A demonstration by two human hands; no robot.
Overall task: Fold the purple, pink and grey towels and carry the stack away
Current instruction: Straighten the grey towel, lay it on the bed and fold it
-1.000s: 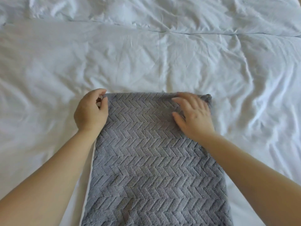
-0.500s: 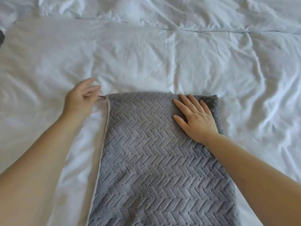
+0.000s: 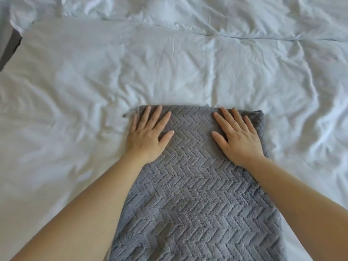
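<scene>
Both hands, the left hand [image 3: 148, 137] and right hand [image 3: 238, 139], lie flat with straight fingers on the grey towel [image 3: 190, 194] on the bed [image 3: 75, 91]. It looks partly folded. No purple or pink towel shows, so lots seems left.

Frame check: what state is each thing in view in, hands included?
grey towel: lying flat on the bed as a long strip, near end out of frame.
left hand: open, fingers spread, palm down on the towel's far left corner.
right hand: open, fingers straight, palm down on the towel's far right corner.
white bedding: wrinkled, spread under the towel.
</scene>
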